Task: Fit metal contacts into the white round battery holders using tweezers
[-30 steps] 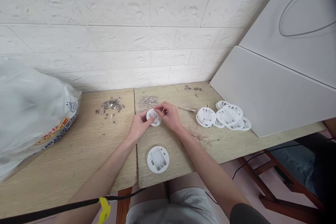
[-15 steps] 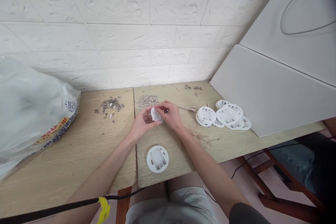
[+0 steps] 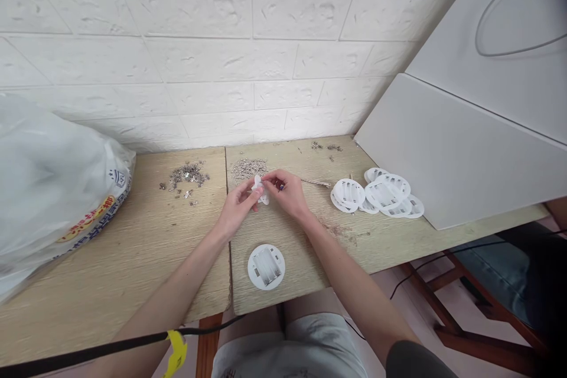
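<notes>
My left hand (image 3: 238,208) pinches a white round plastic battery holder (image 3: 259,190), tilted nearly edge-on above the table. At its right edge, the fingers of my right hand (image 3: 286,192) are pinched together against or very near it. Something small and bluish shows under those fingers, too small to name. Just behind the hands lies a heap of small silver metal contacts (image 3: 248,169). Nearer to me, another white battery holder (image 3: 266,267) lies flat with its slots facing up.
More metal contacts (image 3: 189,174) are heaped on the left. White battery holders (image 3: 387,192) lie in an overlapping pile at right, beside a thin stick (image 3: 315,182). A large plastic bag (image 3: 66,189) stands left, a white panel (image 3: 460,147) right. A black cable (image 3: 133,344) crosses below.
The held battery holder has turned from partly facing me to nearly edge-on. My left thumb has moved up along it, while my right hand has hardly moved.
</notes>
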{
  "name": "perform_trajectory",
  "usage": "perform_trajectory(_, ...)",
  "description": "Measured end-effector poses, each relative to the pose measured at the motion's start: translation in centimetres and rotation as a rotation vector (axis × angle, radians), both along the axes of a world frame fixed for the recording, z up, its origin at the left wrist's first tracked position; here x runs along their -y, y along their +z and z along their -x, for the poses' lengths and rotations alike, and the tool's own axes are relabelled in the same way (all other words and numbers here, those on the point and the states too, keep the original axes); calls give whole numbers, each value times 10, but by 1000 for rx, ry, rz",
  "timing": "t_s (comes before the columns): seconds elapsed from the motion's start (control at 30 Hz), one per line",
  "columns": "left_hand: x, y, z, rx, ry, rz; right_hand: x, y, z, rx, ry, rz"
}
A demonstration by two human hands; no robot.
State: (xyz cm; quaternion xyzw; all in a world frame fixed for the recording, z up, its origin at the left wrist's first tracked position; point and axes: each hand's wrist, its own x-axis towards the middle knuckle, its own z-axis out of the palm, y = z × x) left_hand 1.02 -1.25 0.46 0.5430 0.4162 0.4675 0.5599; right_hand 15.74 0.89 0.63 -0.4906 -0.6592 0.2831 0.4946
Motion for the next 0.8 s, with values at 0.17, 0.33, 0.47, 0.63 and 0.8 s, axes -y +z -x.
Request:
perform_trajectory(0.17,2,4,-1,-33,13,23,-2,-2,-1,-38,8,38)
perform_trajectory(0.33,4,9,-2,-52,22,44,-3,-1,-1,-110,27,103)
perform_trajectory(0.47,3,8,-1,-60,2,43,-2,0,-2,-103,28,113)
perform_trajectory(0.63,3,5,1,-109,3,35,-2,0,-4,-101,31,97)
perform_trajectory(0.8,2,4,2,-109,-10,2,-2,-1,-6,-87,42,76)
